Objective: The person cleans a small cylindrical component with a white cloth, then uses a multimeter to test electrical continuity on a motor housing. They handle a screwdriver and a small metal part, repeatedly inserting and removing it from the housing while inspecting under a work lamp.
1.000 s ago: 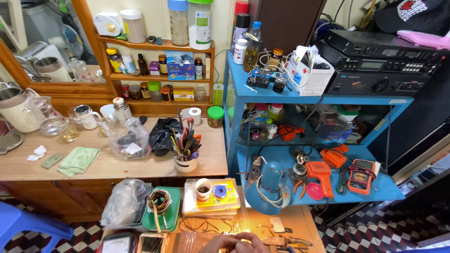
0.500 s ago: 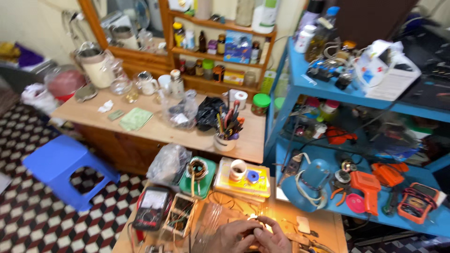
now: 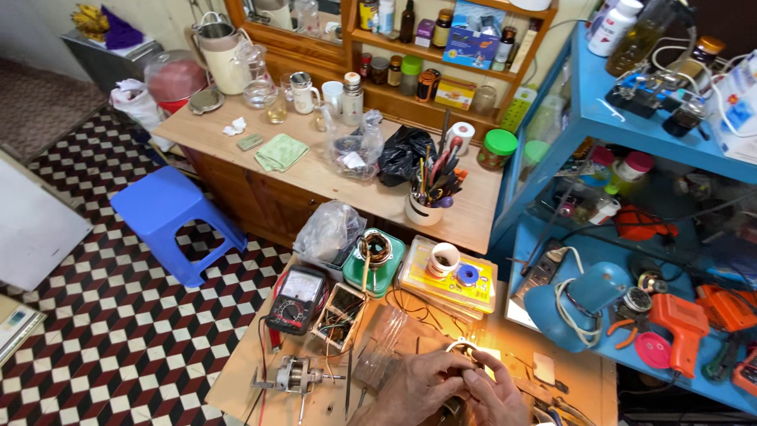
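Both hands met at the near edge of the wooden worktable [image 3: 260, 355], fingers curled narrow around a small round part [image 3: 460, 347] — a pale ring rim showed just above the left hand [image 3: 418, 386], while the right hand [image 3: 493, 394] pressed against it from the other side. What the ring belonged to could not be told; the fingers hid most of it. It lay between the two sets of fingertips, lit warm from above. Just left of the hands stood a clear plastic box [image 3: 382, 347], then an open circuit frame [image 3: 339, 314] and a black multimeter [image 3: 296, 298] — a small motor [image 3: 296, 377] lay at the table's left edge. Behind, a blue lamp [image 3: 579, 300] leaned in from the blue shelf [image 3: 631, 126], crowding the right side.
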